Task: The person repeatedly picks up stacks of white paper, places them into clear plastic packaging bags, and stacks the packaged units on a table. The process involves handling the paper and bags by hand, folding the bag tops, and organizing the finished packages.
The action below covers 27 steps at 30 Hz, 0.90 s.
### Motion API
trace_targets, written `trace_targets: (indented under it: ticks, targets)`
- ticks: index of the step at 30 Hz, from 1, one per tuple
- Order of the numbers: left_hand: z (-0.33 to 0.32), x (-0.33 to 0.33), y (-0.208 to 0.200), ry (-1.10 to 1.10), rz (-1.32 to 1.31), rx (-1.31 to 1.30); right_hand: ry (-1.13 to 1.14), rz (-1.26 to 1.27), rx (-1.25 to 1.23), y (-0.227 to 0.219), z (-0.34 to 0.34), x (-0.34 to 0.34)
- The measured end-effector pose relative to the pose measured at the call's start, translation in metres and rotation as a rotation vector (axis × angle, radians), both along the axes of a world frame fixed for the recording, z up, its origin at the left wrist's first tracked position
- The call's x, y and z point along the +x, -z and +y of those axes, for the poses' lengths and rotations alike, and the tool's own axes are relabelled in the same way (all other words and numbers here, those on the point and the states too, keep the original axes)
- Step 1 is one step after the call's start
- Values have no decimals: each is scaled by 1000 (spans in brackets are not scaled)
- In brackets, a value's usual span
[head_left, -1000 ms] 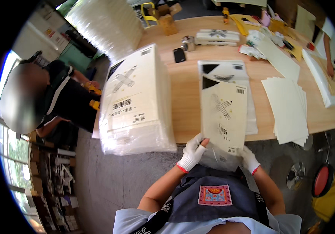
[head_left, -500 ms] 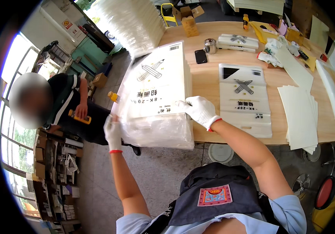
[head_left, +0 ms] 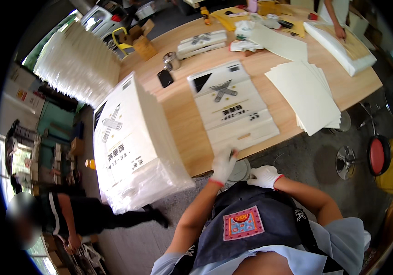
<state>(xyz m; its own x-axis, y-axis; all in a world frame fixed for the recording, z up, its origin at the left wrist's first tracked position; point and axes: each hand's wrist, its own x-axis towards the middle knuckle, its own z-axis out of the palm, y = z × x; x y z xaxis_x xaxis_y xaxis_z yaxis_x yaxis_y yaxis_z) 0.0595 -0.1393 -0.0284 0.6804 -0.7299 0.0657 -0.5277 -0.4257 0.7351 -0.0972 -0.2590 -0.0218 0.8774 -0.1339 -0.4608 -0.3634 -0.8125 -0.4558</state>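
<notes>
My left hand [head_left: 224,167], in a white knit glove with a red cuff, is at the table's front edge, just below the handle slot of a flat printed plastic bag [head_left: 231,107]. Motion blurs its fingers, and a small dark spot shows at their tips. Close in front of my apron is my right hand [head_left: 264,177], gloved the same way, its fingers curled; whatever may be inside them is hidden. To the left of the flat bag stands a thick stack of clear printed bags [head_left: 127,151] with crossed pencils on top, its plastic drooping over the front edge.
White paper sheets [head_left: 299,94] lie fanned on the right. Farther back are a phone [head_left: 165,78], a metal cup [head_left: 171,60] and bundled packs [head_left: 202,43]. A co-worker [head_left: 77,206] stands at left; another person's hand [head_left: 339,33] rests on a padded pack. A stool [head_left: 376,156] stands at right.
Both hands have left the bag stack. My left hand moved right to the flat bag's near edge, and my right hand drew back toward my apron. My view turned right.
</notes>
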Motion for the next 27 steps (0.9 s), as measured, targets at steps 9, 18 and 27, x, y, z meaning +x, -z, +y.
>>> trace_targets:
  ticks: [9, 18, 27]
  targets:
    - [-104, 71, -8, 298, 122, 385, 415, -201, 147, -9, -24, -40]
    - [-104, 74, -22, 217, -53, -26, 868, -551, 914, 2, -80, 108]
    - [-105, 90, -126, 29, 627, -514, 564, -130, 71, -21, -113, 48]
